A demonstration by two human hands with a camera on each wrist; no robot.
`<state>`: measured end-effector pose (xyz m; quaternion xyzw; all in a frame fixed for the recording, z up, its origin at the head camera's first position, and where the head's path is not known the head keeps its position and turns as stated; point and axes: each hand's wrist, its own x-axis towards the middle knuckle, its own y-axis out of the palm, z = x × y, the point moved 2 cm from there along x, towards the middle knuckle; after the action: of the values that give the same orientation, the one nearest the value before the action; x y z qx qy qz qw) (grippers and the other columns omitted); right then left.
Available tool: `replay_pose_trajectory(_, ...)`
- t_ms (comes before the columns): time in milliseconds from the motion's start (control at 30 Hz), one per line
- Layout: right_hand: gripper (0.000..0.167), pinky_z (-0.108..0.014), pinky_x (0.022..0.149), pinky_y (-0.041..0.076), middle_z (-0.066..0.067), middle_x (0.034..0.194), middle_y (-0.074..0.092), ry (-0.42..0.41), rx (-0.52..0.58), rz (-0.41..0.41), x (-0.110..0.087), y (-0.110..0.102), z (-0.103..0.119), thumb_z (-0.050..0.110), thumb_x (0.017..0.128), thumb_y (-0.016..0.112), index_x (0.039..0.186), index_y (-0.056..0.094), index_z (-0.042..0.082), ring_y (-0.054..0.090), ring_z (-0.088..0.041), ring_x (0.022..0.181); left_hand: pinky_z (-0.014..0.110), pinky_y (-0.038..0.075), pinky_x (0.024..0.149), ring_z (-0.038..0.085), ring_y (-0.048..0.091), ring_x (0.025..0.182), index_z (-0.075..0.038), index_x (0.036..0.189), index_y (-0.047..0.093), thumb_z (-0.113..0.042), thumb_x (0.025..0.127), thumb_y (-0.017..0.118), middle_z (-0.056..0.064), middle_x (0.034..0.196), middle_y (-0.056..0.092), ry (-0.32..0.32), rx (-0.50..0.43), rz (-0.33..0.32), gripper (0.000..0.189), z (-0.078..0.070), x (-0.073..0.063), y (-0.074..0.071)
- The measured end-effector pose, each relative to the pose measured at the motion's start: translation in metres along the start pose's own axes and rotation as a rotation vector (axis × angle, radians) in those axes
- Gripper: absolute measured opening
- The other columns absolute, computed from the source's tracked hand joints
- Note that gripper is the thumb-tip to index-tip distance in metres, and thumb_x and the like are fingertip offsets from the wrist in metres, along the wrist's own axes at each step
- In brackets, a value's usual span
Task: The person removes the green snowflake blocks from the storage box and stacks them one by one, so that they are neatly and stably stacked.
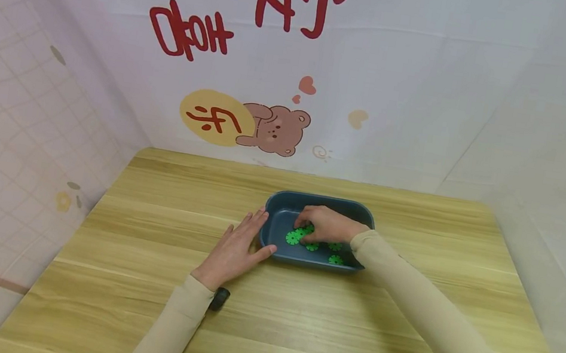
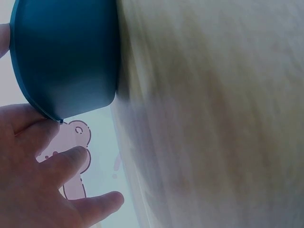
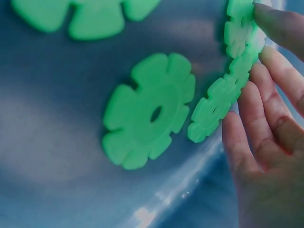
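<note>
A dark blue rectangular bin [image 1: 313, 263] stands on the table with several green notched plastic discs [image 1: 293, 237] on its floor. My left hand [image 1: 234, 251] lies against the bin's left end, fingers spread and thumb near the front corner; in the left wrist view, fingertips meet the rim. Reaching inside from the right, my right hand [image 1: 327, 225] bends its fingers and thumb around overlapping green discs [image 3: 218, 102]. The right wrist view shows its fingertips [image 3: 232, 124] along their edges, and another disc [image 3: 149, 111] lies flat apart from the hand.
The wood-grain table [image 1: 305, 330] extends in front of the bin and to both sides. Behind it rises a white wall covering [image 1: 406, 109] with red characters and a printed bear [image 1: 275, 130]. A dark wristband [image 1: 219, 299] is on the left wrist.
</note>
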<state>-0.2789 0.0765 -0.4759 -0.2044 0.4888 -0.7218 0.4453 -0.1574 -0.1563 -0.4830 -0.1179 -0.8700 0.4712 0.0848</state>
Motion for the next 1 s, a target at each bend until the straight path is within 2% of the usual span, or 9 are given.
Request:
replay_pose_trajectory(267,0.03,-0.033,0.095,0.055,0.0,0.112,0.065,-0.017,-0.008,-0.01,0.001,0.0,0.0,0.02,0.091,0.081,0.118,0.075,0.01,0.064,-0.015,0.105,0.067,0.02,0.12,0.031,0.021,0.157,-0.016,0.166,0.026,-0.061,0.101,0.058,0.001,0.171,0.022,0.001,-0.007,-0.013,0.086,-0.001,0.0,0.0)
replay_pose_trajectory(500,0.03,-0.034,0.093,0.056,0.002,0.114,0.067,0.006,0.08,-0.039,-0.003,-0.006,0.0,0.022,0.092,0.08,0.12,0.074,0.012,0.064,-0.013,0.103,0.067,0.02,0.121,0.03,0.021,0.157,-0.016,0.166,0.025,-0.061,0.101,0.057,0.0,0.171,0.022,0.005,0.0,-0.012,0.085,0.0,0.0,0.0)
replay_pose_trajectory(833,0.034,-0.041,0.1,0.054,0.0,0.122,0.067,0.033,0.124,-0.084,-0.018,-0.03,0.013,0.023,0.093,0.08,0.124,0.074,0.01,0.064,-0.019,0.113,0.068,0.02,0.12,0.032,0.021,0.157,-0.016,0.167,0.024,-0.065,0.101,0.054,0.002,0.171,0.022,0.015,-0.009,-0.014,0.087,-0.001,0.0,0.001)
replay_pose_trajectory(1000,0.033,-0.044,0.101,0.054,-0.001,0.125,0.067,0.023,0.109,-0.121,-0.027,-0.042,0.019,0.026,0.095,0.077,0.124,0.074,0.011,0.065,-0.021,0.115,0.067,0.02,0.12,0.029,0.019,0.158,-0.016,0.167,0.024,-0.065,0.101,0.054,0.001,0.172,0.02,0.004,0.004,-0.008,0.088,-0.001,0.0,0.0)
